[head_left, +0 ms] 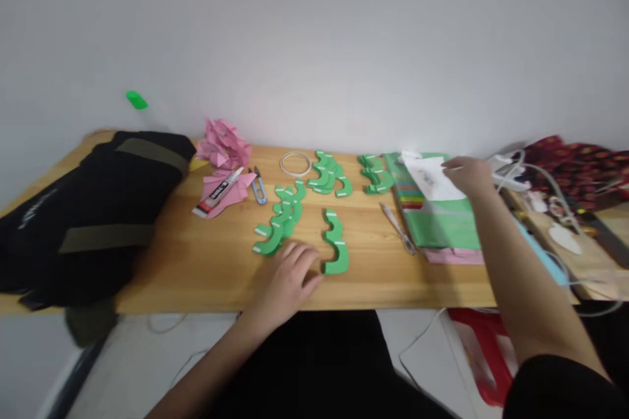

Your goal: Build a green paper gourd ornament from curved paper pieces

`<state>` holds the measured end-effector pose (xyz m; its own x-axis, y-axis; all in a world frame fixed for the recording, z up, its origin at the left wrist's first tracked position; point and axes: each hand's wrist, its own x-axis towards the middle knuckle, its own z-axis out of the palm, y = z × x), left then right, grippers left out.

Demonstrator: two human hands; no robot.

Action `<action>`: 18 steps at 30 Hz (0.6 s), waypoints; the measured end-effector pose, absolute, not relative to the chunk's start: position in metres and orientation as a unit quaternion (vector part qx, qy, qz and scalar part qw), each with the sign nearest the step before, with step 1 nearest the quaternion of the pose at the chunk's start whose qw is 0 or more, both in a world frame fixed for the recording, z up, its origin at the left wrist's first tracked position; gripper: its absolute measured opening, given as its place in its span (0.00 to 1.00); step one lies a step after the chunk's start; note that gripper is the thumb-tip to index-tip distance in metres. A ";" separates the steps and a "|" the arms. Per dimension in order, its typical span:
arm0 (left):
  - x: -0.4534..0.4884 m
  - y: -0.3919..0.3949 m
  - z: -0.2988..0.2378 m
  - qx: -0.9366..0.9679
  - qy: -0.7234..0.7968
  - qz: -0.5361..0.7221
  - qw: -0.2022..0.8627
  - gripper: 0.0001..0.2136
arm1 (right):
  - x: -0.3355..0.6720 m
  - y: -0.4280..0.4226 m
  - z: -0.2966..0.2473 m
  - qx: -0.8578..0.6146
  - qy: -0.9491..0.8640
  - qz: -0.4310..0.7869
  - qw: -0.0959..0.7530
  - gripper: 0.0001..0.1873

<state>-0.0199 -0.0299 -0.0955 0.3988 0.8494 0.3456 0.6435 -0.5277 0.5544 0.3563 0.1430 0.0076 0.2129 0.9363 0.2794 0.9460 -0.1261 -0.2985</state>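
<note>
My right hand (466, 175) pinches the upper right edge of a white sheet of paper (433, 181) with a small dark print on it. Beneath the sheet lies a stack of green foam sheets (445, 226). Near the table's front edge, my left hand (291, 277) rests with fingers loosely bent, the thumb apart, and nothing visible in it. Just right of it lies a wavy green foam piece (336, 255) with white strips. Beyond its fingertips is an overlapping cluster of curved green pieces (289, 211).
More green arcs (328, 173) and a small stack (376, 175) lie farther back. A pen (398, 229), a white ring (295, 163), blue thread snips (259, 187), a glue tube (219, 192) and crumpled pink scraps (225, 144) are around. A black bag (98, 216) covers the left end.
</note>
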 end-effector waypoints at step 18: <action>-0.118 -0.003 -0.098 0.803 0.532 0.227 0.142 0.10 | 0.233 0.010 -0.053 -0.595 -0.683 0.262 0.333 0.12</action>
